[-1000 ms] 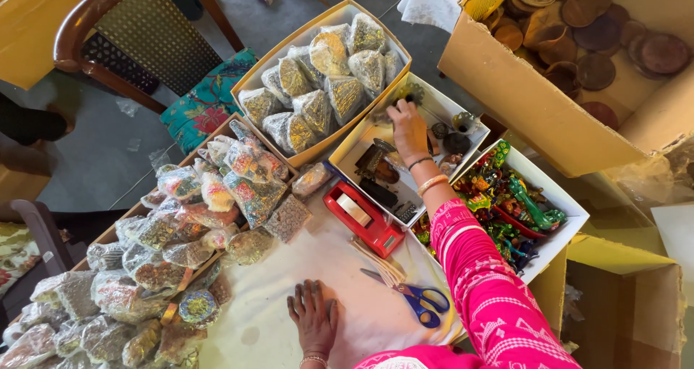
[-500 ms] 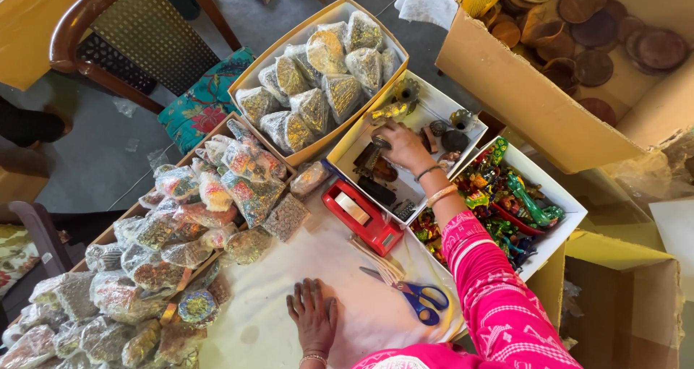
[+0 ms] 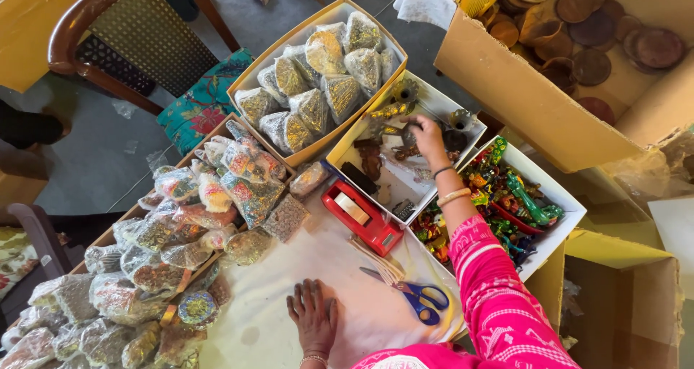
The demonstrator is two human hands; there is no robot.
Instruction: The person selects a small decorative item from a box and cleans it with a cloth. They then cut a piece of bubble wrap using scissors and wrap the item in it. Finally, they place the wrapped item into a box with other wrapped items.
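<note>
My right hand (image 3: 425, 135) reaches into a white tray (image 3: 432, 98) of small dark and gold ornaments; its fingers are curled around a small dark piece there. My left hand (image 3: 314, 316) lies flat, fingers spread, on the white cloth (image 3: 289, 275) at the near edge. Between the hands sit a red tape dispenser (image 3: 363, 214) and blue-handled scissors (image 3: 414, 294) beside a few thin sticks (image 3: 376, 257).
A box (image 3: 249, 76) of clear packets with gold contents stands beyond. More colourful packets (image 3: 181, 217) pile at left. A white tray (image 3: 571, 203) of bright toys is at right, a cardboard carton (image 3: 520, 101) of brown discs behind it, a wooden chair (image 3: 123, 36) at far left.
My right hand has drawn back slightly within the ornament tray and closed its fingers on a small piece. My left hand has stayed flat on the cloth.
</note>
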